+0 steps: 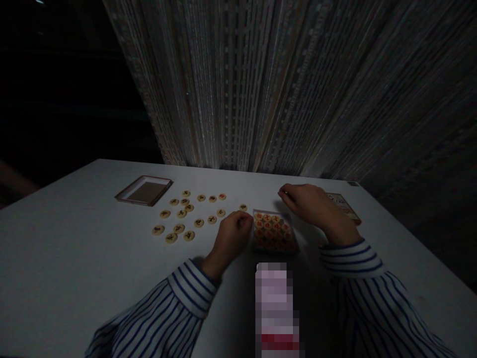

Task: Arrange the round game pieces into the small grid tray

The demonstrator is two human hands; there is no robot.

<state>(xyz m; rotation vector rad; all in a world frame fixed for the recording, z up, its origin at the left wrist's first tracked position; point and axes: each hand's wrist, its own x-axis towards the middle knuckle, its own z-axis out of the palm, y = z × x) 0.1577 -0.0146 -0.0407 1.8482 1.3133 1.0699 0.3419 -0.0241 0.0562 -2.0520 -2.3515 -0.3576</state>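
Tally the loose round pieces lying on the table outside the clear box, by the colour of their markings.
Black-marked pieces: 16
Red-marked piece: 1
Total: 17

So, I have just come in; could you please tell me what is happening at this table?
A person in striped sleeves has both hands near a box holding rows of round pieces with red characters. The left hand is curled at its left side and the right hand near its far right corner; whether either holds anything is unclear. Loose pieces, mostly dark-marked, lie scattered to the left on the table, near a shallow tray.
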